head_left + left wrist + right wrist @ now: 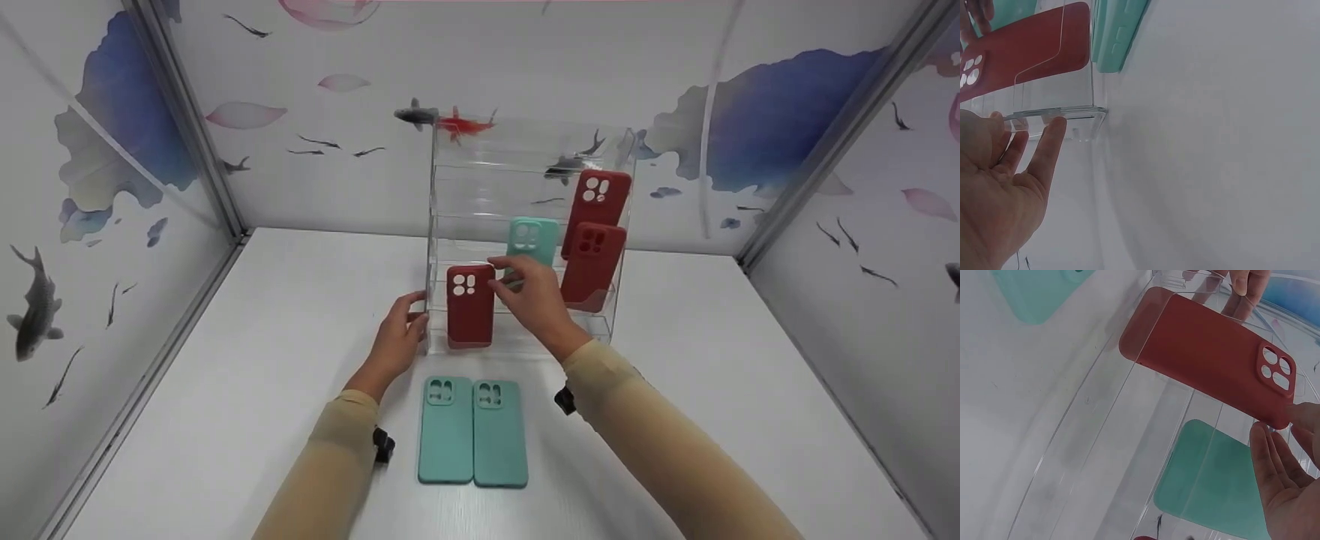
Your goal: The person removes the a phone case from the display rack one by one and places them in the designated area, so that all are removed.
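At the centre of the head view the right hand (534, 294) pinches the top corner of a red phone case (470, 304) standing upright on the lowest tier of the clear acrylic rack (450, 187), while the left hand (400, 341), its grip open with straight fingers, braces the rack's lower left edge. To seat the case well, I judge it best to keep that brace firm so the light rack does not slide on the white counter (262, 337). The right hand should let go only once the case leans squarely back, clear of the teal case (531, 241) just above and right of it.
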Demonstrator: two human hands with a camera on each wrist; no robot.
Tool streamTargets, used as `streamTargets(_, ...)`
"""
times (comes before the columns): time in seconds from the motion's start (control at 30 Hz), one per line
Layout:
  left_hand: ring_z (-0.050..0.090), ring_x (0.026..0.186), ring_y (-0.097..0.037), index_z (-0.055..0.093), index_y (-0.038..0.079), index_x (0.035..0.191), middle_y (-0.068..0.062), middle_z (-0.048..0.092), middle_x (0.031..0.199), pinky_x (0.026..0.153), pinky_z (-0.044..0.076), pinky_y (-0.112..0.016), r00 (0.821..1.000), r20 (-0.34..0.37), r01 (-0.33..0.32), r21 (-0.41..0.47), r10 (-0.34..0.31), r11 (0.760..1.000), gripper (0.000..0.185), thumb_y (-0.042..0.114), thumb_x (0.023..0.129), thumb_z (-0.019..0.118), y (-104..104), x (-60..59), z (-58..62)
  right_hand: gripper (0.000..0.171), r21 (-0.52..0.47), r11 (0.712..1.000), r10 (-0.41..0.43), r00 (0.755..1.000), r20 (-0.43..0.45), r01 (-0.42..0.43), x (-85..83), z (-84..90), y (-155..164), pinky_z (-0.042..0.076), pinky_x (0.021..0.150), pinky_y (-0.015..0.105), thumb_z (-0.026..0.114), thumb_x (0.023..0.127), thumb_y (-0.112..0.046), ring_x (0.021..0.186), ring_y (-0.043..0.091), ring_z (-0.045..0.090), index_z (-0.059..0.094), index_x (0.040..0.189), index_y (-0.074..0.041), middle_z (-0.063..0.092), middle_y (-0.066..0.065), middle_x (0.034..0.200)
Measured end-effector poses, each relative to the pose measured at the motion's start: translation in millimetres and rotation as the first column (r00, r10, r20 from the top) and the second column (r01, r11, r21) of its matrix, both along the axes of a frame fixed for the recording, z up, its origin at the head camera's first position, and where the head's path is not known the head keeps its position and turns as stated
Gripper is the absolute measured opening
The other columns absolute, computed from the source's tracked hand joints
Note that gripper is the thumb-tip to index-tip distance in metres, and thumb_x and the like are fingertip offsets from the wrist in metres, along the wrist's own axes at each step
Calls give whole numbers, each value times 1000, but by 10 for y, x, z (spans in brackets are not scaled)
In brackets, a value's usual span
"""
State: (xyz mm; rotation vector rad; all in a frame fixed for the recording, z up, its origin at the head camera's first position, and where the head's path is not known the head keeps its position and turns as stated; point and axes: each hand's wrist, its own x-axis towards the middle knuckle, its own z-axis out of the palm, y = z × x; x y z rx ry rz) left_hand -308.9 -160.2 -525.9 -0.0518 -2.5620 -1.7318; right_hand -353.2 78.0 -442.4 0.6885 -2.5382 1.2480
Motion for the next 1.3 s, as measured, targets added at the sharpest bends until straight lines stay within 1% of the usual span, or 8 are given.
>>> streamTargets(0.2, 51, 142, -26, 35, 17, 158, -2, 37, 164, 112, 55, -36, 1000, -3, 6, 7, -5, 1000, 47, 21, 112, 45, 7, 3, -1, 32, 7, 1000, -4, 1000, 15, 4, 10, -33, 3, 66, 92, 33, 73, 97, -11, 100, 17, 73, 71, 129, -13, 73, 4, 121)
streamTargets(0.3, 51, 142, -26, 34, 17, 158, -2, 37, 164, 112, 55, -36, 1000, -4, 10, 8, -10, 1000, 47, 21, 112, 45, 6, 2, 5, 29, -11, 1000, -11, 1000, 8, 11, 8, -32, 5, 66, 90, 33, 73, 97, -9, 100, 18, 73, 72, 126, -13, 73, 4, 120)
streamTargets(0.43, 51, 143, -25, 34, 18, 158, -1, 37, 164, 113, 54, -37, 1000, 5, 7, 8, -7, 1000, 47, 22, 112, 45, 2, 4, 23, 25, -43, 999, -2, 1000, -6, 2, -2, -27, 11, 67, 87, 32, 72, 98, -8, 98, 17, 74, 72, 122, -13, 74, 4, 117)
streamTargets(0.57, 50, 143, -25, 34, 18, 158, -1, 37, 165, 113, 54, -38, 1000, 13, 3, 7, -3, 1000, 47, 21, 112, 46, -3, 10, 28, 24, -56, 998, -3, 1000, -11, 3, -7, -38, 34, 67, 85, 31, 72, 97, -7, 96, 16, 74, 73, 120, -12, 75, 4, 115)
streamTargets(0.77, 52, 141, -28, 35, 15, 158, -5, 37, 164, 111, 56, -39, 1000, -10, 10, 14, -9, 1000, 48, 18, 112, 46, -5, 5, 12, 24, -57, 998, -22, 999, -41, 20, 0, -62, 74, 67, 86, 32, 75, 95, -7, 95, 16, 76, 74, 118, -12, 76, 4, 114)
streamTargets(1.03, 53, 140, -26, 35, 16, 157, -4, 40, 163, 111, 56, -39, 1000, -4, 4, 18, -4, 1000, 47, 19, 112, 46, -17, 26, -2, 23, -109, 994, -9, 1000, -23, 6, 27, -93, 118, 67, 87, 32, 76, 94, -7, 94, 15, 77, 75, 116, -13, 76, 3, 111)
streamTargets(1.3, 51, 142, -27, 34, 17, 158, -5, 38, 164, 112, 55, -40, 1000, 6, 14, 30, -14, 999, 47, 20, 112, 46, -10, 21, 3, 23, -137, 991, -17, 999, -34, 13, 83, -72, 196, 66, 90, 32, 76, 94, -9, 96, 14, 76, 75, 116, -16, 76, 0, 111)
